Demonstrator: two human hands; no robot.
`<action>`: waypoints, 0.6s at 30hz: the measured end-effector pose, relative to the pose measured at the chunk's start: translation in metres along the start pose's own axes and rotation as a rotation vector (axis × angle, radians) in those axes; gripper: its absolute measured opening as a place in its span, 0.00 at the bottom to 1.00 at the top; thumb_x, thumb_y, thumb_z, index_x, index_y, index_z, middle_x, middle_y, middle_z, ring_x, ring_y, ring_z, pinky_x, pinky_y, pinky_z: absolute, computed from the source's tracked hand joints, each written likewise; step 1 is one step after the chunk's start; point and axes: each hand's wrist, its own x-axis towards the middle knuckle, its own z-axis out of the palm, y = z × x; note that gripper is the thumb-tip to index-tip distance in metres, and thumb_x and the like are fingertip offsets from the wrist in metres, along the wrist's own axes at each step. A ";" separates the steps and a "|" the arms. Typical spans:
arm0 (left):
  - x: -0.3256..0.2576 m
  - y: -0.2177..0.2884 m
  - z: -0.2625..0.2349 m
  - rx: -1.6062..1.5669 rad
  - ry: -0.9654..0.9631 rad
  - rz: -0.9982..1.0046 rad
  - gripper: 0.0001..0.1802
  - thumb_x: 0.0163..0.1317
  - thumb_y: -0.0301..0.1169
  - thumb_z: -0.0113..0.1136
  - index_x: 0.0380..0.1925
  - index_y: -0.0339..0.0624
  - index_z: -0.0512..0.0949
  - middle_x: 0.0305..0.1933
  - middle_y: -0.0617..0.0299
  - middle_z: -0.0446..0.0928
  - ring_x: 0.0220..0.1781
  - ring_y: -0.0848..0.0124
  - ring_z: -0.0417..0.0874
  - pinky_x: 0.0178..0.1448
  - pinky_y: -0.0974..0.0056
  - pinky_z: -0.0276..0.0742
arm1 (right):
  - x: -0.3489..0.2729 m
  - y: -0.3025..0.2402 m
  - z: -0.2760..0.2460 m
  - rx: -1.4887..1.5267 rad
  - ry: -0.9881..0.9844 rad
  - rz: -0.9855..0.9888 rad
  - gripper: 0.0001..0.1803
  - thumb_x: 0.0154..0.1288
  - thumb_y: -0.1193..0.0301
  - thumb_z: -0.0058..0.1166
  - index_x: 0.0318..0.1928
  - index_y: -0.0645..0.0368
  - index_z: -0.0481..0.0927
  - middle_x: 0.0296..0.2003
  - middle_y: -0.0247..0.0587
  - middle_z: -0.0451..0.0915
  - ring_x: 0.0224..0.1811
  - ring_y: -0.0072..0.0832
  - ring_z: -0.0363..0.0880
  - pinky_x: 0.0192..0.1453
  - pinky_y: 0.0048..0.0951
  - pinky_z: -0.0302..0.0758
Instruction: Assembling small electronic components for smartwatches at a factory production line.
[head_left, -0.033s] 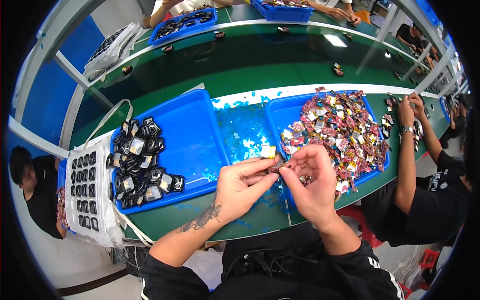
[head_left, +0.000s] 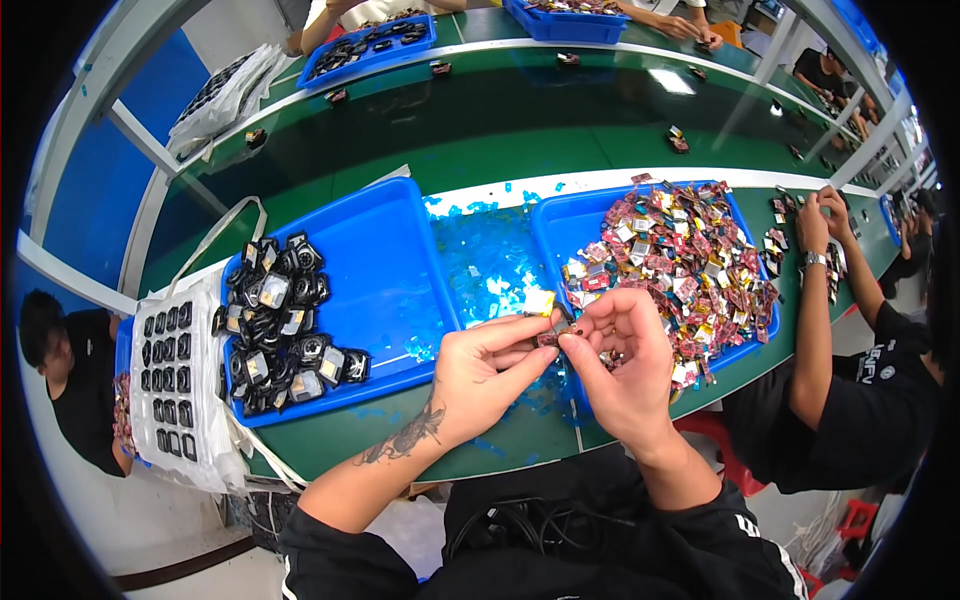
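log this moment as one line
left hand: pinching small dark-red electronic piece; right hand: touching it; left blue plastic tray: black rounded cases; right blue plastic tray: red-and-white flat parts

The held part point(head_left: 546, 340) — partly hidden by both hands point(head_left: 480, 375) point(head_left: 632, 365) — looks indistinct.

We have room over the left tray point(head_left: 385, 270), right of the black cases point(head_left: 272, 320), and along the strip point(head_left: 488, 245) beside it until our left hand point(head_left: 482, 380) and right hand point(head_left: 630, 365); raised rims point(head_left: 433, 262) and heaped boards point(head_left: 690, 262) obstruct low reaches
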 end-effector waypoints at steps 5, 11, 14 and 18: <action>0.001 -0.001 -0.004 0.017 -0.042 0.007 0.19 0.60 0.16 0.60 0.52 0.26 0.76 0.50 0.55 0.78 0.53 0.70 0.80 0.58 0.67 0.79 | 0.003 -0.002 -0.004 0.110 0.014 0.074 0.17 0.57 0.83 0.63 0.44 0.63 0.71 0.32 0.36 0.80 0.32 0.16 0.78 0.34 0.16 0.72; 0.000 -0.003 -0.003 -0.018 -0.051 -0.030 0.21 0.60 0.16 0.59 0.55 0.31 0.76 0.55 0.52 0.77 0.54 0.69 0.80 0.59 0.66 0.79 | 0.002 0.003 -0.005 0.037 0.022 0.057 0.18 0.56 0.82 0.65 0.43 0.62 0.71 0.31 0.34 0.79 0.32 0.15 0.78 0.33 0.15 0.71; 0.002 -0.006 0.000 -0.017 0.002 0.046 0.25 0.61 0.16 0.58 0.60 0.34 0.72 0.56 0.51 0.77 0.54 0.69 0.80 0.58 0.67 0.79 | 0.001 0.004 -0.004 -0.062 0.018 0.005 0.19 0.55 0.82 0.65 0.45 0.61 0.71 0.31 0.33 0.78 0.32 0.15 0.77 0.31 0.15 0.70; 0.003 0.001 0.002 -0.056 -0.001 0.018 0.31 0.61 0.15 0.57 0.66 0.38 0.65 0.54 0.51 0.78 0.54 0.70 0.80 0.56 0.68 0.79 | 0.005 0.000 0.002 -0.105 0.026 0.021 0.22 0.56 0.82 0.63 0.51 0.62 0.72 0.34 0.36 0.78 0.31 0.18 0.77 0.33 0.18 0.75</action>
